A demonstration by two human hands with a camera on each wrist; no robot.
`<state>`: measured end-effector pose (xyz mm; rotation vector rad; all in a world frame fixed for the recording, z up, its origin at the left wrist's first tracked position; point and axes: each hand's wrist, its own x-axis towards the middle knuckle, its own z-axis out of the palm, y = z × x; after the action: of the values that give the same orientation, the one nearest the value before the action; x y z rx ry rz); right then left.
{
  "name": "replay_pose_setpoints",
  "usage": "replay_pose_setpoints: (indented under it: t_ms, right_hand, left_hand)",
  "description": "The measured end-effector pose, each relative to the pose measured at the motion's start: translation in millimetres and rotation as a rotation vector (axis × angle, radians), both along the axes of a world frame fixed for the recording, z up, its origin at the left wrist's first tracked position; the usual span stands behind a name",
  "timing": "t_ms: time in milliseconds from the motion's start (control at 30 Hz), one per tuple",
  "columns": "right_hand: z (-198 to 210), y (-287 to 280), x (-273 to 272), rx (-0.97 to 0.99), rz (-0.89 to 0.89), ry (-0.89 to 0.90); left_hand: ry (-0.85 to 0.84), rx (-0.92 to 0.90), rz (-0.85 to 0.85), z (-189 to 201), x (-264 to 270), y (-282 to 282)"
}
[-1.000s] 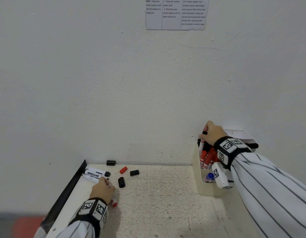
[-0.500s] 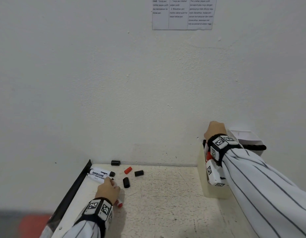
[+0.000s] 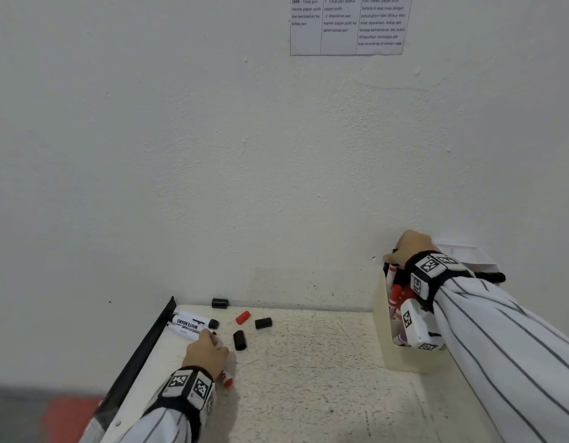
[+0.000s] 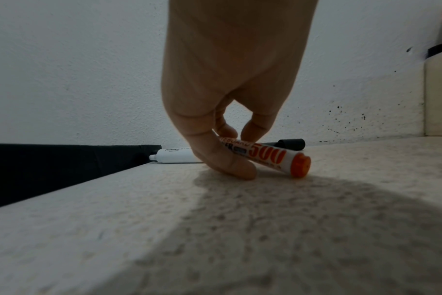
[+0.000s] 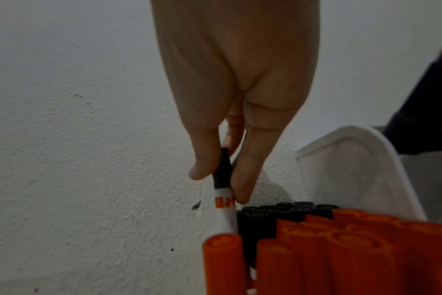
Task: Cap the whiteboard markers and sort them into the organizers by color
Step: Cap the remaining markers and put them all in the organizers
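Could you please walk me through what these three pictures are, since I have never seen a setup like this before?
No machine here: a person wears three cameras. One sits on the head and looks down at the table; one sits on each wrist and looks along the fingers.

The left hand pinches a red-ended marker that lies on the table. Beside it lie two black markers, three loose black caps and one red cap.

The right hand holds a marker with a black cap by its top, at the cream organizer against the wall. The right wrist view shows red and black capped markers already standing inside it. The printed sheet on the wall carries text.
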<state>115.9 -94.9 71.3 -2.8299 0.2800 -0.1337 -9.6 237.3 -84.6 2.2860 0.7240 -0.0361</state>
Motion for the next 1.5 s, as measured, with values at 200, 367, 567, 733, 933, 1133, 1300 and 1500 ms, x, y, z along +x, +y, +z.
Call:
replay_pose_setpoints:
  t_ms: [200,367,567,733,933,1133,1300,1500]
  right_hand:
    - [1.7,-4.7,0.0,0.050,0.045,-0.049]
    - [-1.9,-12.7,1.5,0.084,0.132,-0.090]
    - [-4.7,-18.5,2.1,0.056,0.238,-0.084]
    - [-5.5,-23.4,2.0,0.050,0.189,-0.047]
    - [-3.5,-17.4,-4.2,-0.145,0.188,0.133]
    - [2.5,-8.2,-4.9,-0.234,0.172,0.169]
    - [1.3,-11.4,-4.9,-0.217,0.178,0.135]
    - [-0.4,-15.1,-2.4,-0.229,0.211,0.110]
  left_hand:
    - [0.006,0.016,-0.002,-0.5,2.0,-0.7]
    - [0.015,0.018,0.003,1.5,2.1,-2.8]
    - [0.030,0.025,-0.001,3.3,2.1,-3.5]
    - [0.043,0.032,-0.008,5.0,1.8,-4.6]
    - [0.054,0.033,-0.008,5.9,2.2,-4.6]
    - [0.053,0.028,-0.013,4.6,2.4,-2.8]
    - [0.050,0.023,-0.016,3.6,2.8,-2.1]
    - [0.019,0.015,-0.015,2.1,2.4,-1.2]
